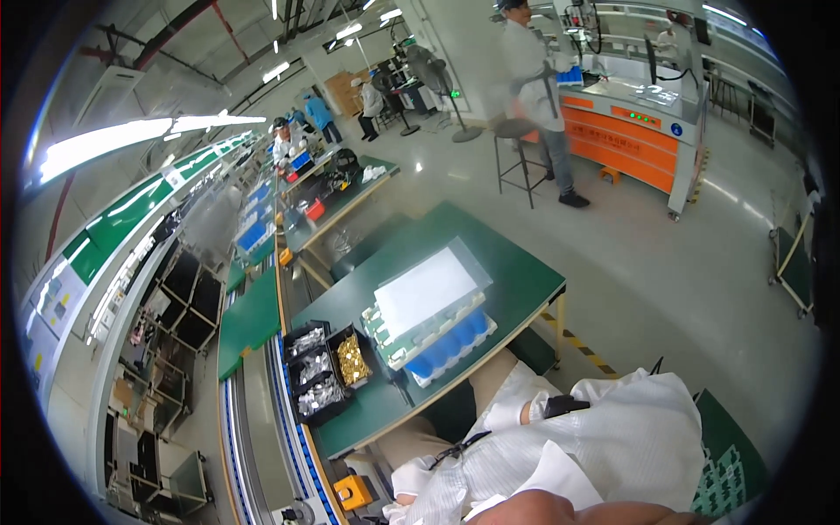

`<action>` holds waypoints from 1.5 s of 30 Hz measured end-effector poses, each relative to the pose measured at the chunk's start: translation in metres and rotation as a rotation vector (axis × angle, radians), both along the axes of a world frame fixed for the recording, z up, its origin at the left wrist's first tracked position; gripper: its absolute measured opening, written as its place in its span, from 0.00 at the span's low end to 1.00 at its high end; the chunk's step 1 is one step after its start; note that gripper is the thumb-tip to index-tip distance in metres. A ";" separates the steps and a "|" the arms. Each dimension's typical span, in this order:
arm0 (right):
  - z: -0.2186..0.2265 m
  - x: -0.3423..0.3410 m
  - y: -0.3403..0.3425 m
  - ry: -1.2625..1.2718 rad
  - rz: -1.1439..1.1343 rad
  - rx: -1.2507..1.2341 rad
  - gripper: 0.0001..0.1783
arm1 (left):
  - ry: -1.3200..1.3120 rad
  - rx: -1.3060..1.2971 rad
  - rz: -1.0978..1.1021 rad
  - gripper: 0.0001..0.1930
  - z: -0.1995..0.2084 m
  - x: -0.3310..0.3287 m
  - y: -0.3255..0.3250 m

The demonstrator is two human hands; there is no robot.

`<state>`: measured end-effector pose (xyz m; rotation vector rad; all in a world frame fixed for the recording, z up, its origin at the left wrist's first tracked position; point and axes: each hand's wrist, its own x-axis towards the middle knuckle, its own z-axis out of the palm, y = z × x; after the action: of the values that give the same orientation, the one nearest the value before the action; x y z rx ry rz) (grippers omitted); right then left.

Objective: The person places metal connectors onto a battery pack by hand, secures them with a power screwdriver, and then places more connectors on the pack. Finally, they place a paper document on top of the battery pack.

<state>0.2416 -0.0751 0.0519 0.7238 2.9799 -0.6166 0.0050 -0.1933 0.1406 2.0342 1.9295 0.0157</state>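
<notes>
Only a sliver of my right hand shows at the cuff of my white sleeve, close to my lap; its fingers are hidden. My left hand is mostly covered by the other sleeve, low in the view, and what it may hold cannot be seen. Neither hand touches the green-topped table in front of me. On it stands a blue tray stack with pale green and white edges, topped by a white sheet. Black bins left of the stack hold silver parts and gold-coloured parts.
A conveyor line runs along the left, with a yellow box beside it. Beyond my table stands another workbench. Far right, a person stands beside a stool and an orange machine.
</notes>
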 end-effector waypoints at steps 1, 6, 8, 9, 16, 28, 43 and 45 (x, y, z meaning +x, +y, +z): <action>-0.020 -0.005 0.003 0.033 0.038 0.037 0.13 | 0.003 0.008 -0.010 0.17 -0.008 -0.001 0.004; -0.003 -0.011 0.011 0.030 -0.040 -0.125 0.14 | 0.013 0.035 0.049 0.19 -0.066 -0.020 0.005; 0.008 -0.008 0.013 -0.061 -0.098 -0.220 0.19 | -0.003 0.042 0.042 0.19 -0.071 -0.019 0.015; 0.010 -0.005 0.012 -0.058 -0.105 -0.219 0.19 | -0.005 0.037 0.044 0.19 -0.072 -0.019 0.019; 0.034 -0.008 0.030 -0.040 -0.080 -0.459 0.15 | -0.038 0.039 0.100 0.19 -0.068 -0.012 0.038; -0.048 -0.024 0.074 0.075 -0.160 -0.892 0.18 | -0.036 0.014 0.140 0.21 -0.058 -0.012 0.073; -0.006 -0.048 0.129 0.211 0.180 -0.096 0.09 | -0.016 0.062 0.150 0.24 -0.050 -0.014 0.120; -0.014 -0.049 0.128 0.296 0.210 -0.052 0.09 | 0.011 0.095 0.150 0.24 -0.050 -0.017 0.126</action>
<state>0.1926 0.0530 0.0380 0.3346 3.2289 -0.8497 -0.0115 -0.0676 0.0911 1.9467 2.1210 0.1354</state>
